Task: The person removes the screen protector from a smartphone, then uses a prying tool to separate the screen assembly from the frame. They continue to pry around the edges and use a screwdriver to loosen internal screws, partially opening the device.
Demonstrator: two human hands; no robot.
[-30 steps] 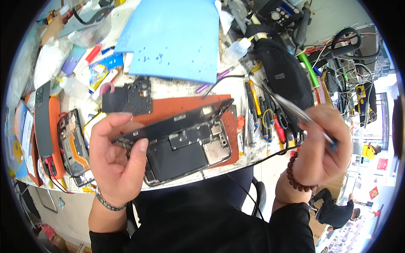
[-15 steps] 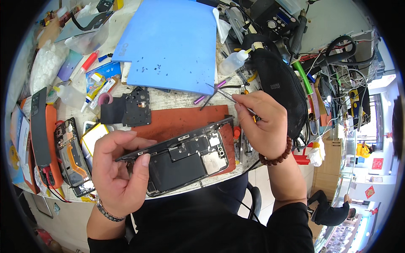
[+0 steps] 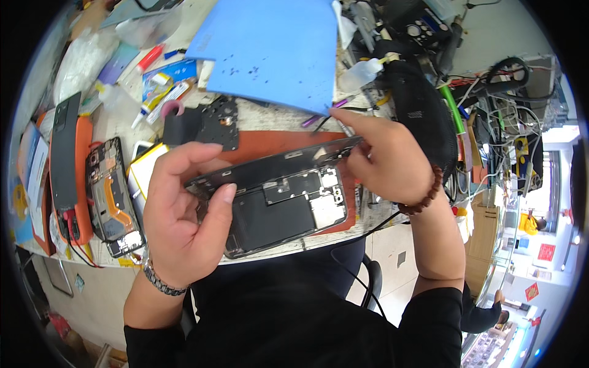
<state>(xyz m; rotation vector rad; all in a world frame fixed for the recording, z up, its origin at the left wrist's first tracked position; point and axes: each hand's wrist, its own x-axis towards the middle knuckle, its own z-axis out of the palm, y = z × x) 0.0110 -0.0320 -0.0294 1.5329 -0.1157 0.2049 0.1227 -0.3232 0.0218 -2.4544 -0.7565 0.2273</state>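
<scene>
My left hand [image 3: 187, 214] grips the left end of an opened phone, thumb on the near side and fingers behind. The phone's lower body [image 3: 276, 224] shows a black battery and bare metal parts. Its screen panel [image 3: 270, 162] stands tilted up along the far edge. At the right end of that panel, my right hand [image 3: 392, 159] is closed, with thumb and fingers at the corner and the index finger stretched past it. Metal tweezers [image 3: 347, 130] show only in part beneath its fingers. A reddish-brown mat [image 3: 264, 142] lies under the phone.
Behind the mat are a black phone back plate [image 3: 218, 122] and a blue sheet [image 3: 270, 55] with dark crumbs. Left stand another opened phone [image 3: 113, 196] and an orange-cased device [image 3: 76, 184]. A black mesh pouch [image 3: 423, 110] and cables [image 3: 521, 110] crowd the right.
My right hand has come down onto the screen panel's right corner, and the tweezers are now mostly hidden. The view has shifted, so the bench sits higher and further right. My left hand keeps its grip.
</scene>
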